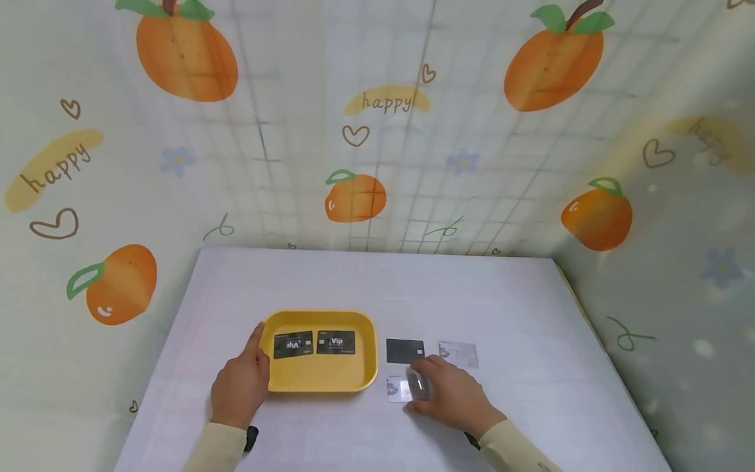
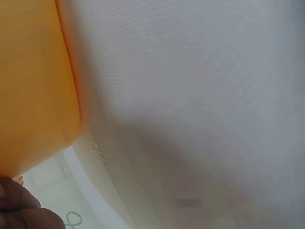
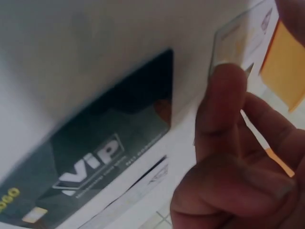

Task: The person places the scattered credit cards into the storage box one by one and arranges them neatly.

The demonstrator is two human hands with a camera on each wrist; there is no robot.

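Observation:
A yellow tray [image 1: 312,383] stands left of centre on the table, holding two black Vip cards [image 1: 293,345] side by side. My left hand [image 1: 240,388] grips the tray's left side, its fingers along the outer wall. Over to the right, my right hand [image 1: 449,392] has its thumb and fingertips at opposite edges of a silver card [image 1: 396,388], whose right part looks dark and glinting. Behind that card lies a black card [image 1: 404,351], with another silver card [image 1: 459,354] to its right. The right wrist view shows a black Vip card [image 3: 102,164] beside the hand; the hand mostly hides it from the head.
White cloth covers the table [image 1: 377,282]. Fruit-printed curtains [image 1: 354,137] rise behind it and on both sides. The table's right edge [image 1: 607,354] runs down beside the right curtain.

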